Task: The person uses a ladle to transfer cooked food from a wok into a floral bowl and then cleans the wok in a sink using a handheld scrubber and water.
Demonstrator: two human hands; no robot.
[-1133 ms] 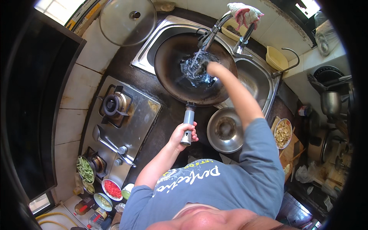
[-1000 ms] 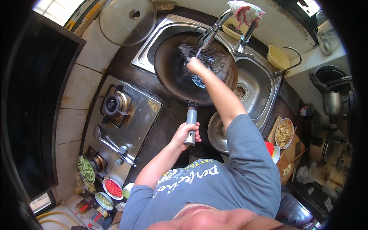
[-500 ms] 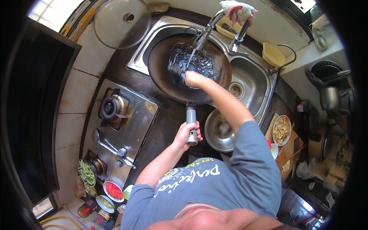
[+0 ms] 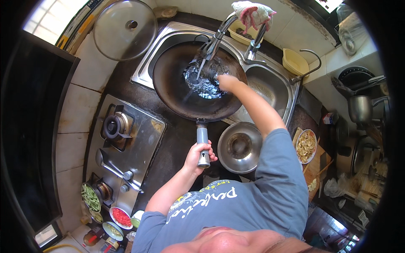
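A large dark wok (image 4: 171,92) rests over the sink's left basin, its handle toward me. My left hand (image 4: 199,156) is wrapped round that grey handle (image 4: 202,135). Water (image 4: 207,89) lies rippling in the wok's bottom, fed by a stream from the chrome faucet (image 4: 212,45). Over the right part of the water, inside the wok, my right hand (image 4: 228,83) is closed; whatever its fingers grip is hidden by the hand and the splashing.
A steel bowl (image 4: 239,147) stands right of the wok handle. The gas stove (image 4: 145,134) is at left, with a ladle (image 4: 110,168) lying on it. Bowls of green vegetables (image 4: 90,197) and red pieces (image 4: 121,217) sit nearer. A glass lid (image 4: 114,36) leans at back left.
My right hand has moved right across the wok, from under the water stream to its right side. The left hand keeps hold of the handle, and the whole view has shifted slightly.
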